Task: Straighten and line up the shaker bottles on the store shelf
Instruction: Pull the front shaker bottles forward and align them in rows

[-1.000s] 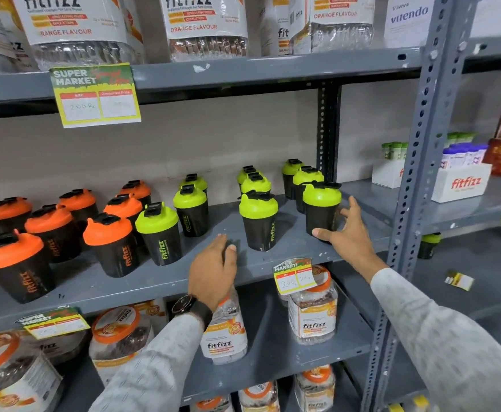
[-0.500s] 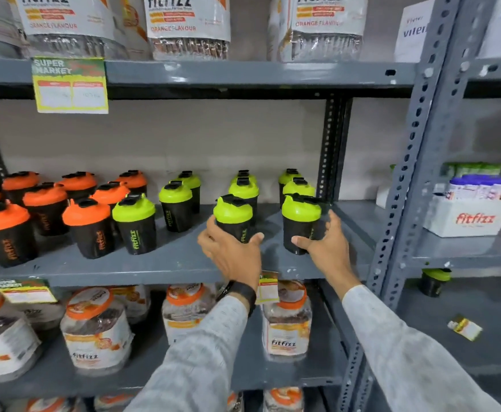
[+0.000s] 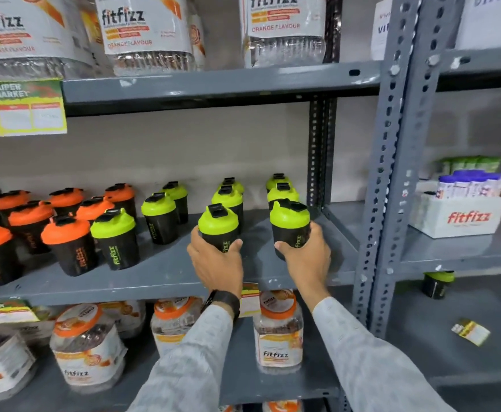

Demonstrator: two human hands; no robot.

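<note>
Black shaker bottles stand on the grey middle shelf [image 3: 160, 272]: orange-lidded ones [image 3: 67, 242] at the left, green-lidded ones [image 3: 115, 236] in short rows to the right. My left hand [image 3: 216, 263] wraps the base of the front green-lidded shaker [image 3: 218, 224] of the middle row. My right hand [image 3: 305, 254] grips the front green-lidded shaker [image 3: 289, 221] of the rightmost row, near the shelf's upright. Both held shakers stand upright on the shelf. Two more green-lidded shakers [image 3: 282, 191] stand behind each held one.
A perforated grey post [image 3: 392, 179] stands just right of my right hand. Large fitfizz jars [image 3: 277, 328] fill the shelf below and bags [image 3: 145, 28] the shelf above. A white fitfizz box [image 3: 457, 217] sits on the neighbouring rack, with one shaker [image 3: 436, 283] lower down.
My left hand rose from the shelf's front edge and closed on the middle-row front shaker. My right hand tightened around the rightmost front shaker. The camera moved closer.
</note>
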